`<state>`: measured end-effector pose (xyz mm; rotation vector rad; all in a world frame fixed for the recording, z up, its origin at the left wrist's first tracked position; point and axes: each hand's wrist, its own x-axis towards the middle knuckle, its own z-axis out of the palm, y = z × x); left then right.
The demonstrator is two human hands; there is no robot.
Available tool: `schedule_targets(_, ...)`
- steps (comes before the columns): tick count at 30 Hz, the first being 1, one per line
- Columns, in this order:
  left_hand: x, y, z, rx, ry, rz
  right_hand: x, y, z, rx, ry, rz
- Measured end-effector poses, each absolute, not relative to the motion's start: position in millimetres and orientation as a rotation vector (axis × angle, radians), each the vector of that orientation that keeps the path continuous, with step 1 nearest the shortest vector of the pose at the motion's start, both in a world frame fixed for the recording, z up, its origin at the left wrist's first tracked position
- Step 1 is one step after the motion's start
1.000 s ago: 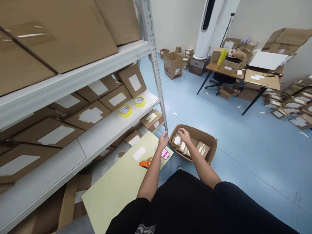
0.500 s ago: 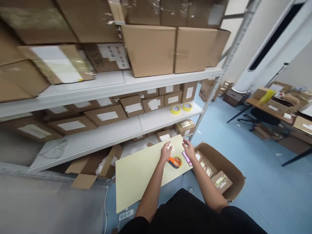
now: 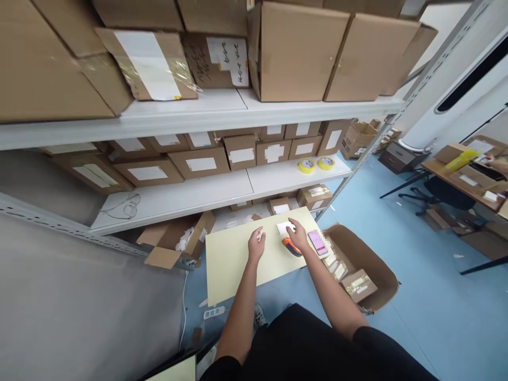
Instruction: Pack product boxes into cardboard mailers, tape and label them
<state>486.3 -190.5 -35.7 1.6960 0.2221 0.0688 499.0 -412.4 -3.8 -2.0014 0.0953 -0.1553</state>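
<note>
My left hand [image 3: 257, 244] hovers over the pale yellow table board [image 3: 234, 259], its fingers loosely curved and apart, with nothing in it. To its right, my right hand [image 3: 297, 234] has thumb and fingers spread beside a small white paper [image 3: 283, 228]; whether they touch is unclear. Directly below that hand lies an orange and blue tape dispenser [image 3: 291, 246], partly covered by it. A phone with a lit pink screen [image 3: 317, 243] rests at the board's right edge.
A large open carton [image 3: 371, 254] holding small taped boxes stands right of the board. Metal shelving [image 3: 206, 203] packed with cardboard boxes rises in front, with two yellow tape rolls [image 3: 316, 164] on its middle shelf. An open box [image 3: 174, 241] sits at left; a power strip [image 3: 214, 313] lies on the floor.
The view has shifted. My left hand has moved left, away from the tape dispenser and the white paper. My right hand has moved left from beside the phone to over the dispenser.
</note>
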Motion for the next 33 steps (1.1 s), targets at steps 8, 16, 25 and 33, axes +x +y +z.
schedule_targets(8, 458, -237, -71, 1.689, 0.288, -0.089, 488, -469, -65, -2.132, 0.214, 0.002)
schedule_targets(16, 413, -270, -123, 1.74, 0.371, -0.168, 473, -490, -160, -2.298, 0.22, 0.423)
schedule_targets(25, 346, -285, -152, 1.69, 0.468, -0.224, 452, -491, -208, -2.267, 0.396, 0.421)
schedule_targets(33, 365, -280, -120, 1.674, 0.432, -0.192, 466, -489, -166, -2.032, 0.473, 0.354)
